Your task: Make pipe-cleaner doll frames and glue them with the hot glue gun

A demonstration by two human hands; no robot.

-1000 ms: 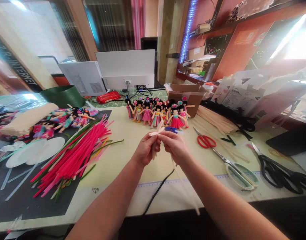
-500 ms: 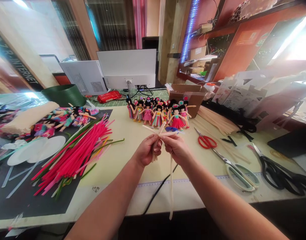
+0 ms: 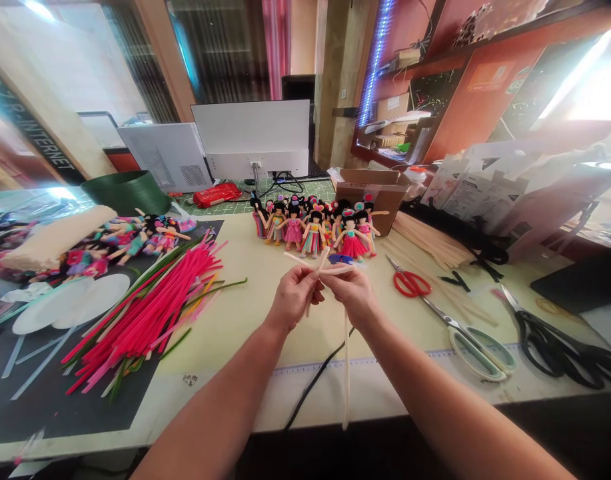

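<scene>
Both hands meet above the middle of the mat, pinching cream pipe cleaners (image 3: 346, 373) that cross each other between the fingertips. My left hand (image 3: 296, 295) is closed round the crossing, with short ends sticking out above and below it. My right hand (image 3: 352, 290) pinches a strand at the crossing, and one long end hangs down below it past the table's front edge. Just beyond the fingers stands a group of small pipe-cleaner dolls (image 3: 312, 230) in bright dresses. Fingers hide how the strands are joined.
Pink and green pipe cleaners (image 3: 150, 313) lie to the left, near white discs (image 3: 92, 300) and a heap of dolls (image 3: 130, 247). Red-handled scissors (image 3: 411, 283), pale-handled scissors (image 3: 480, 350) and black scissors (image 3: 555, 343) lie right. A cardboard box (image 3: 372, 193) stands behind.
My left fingers have turned and closed further round the crossing, covering more of the lower ends. The long hanging strand has swung slightly to the right.
</scene>
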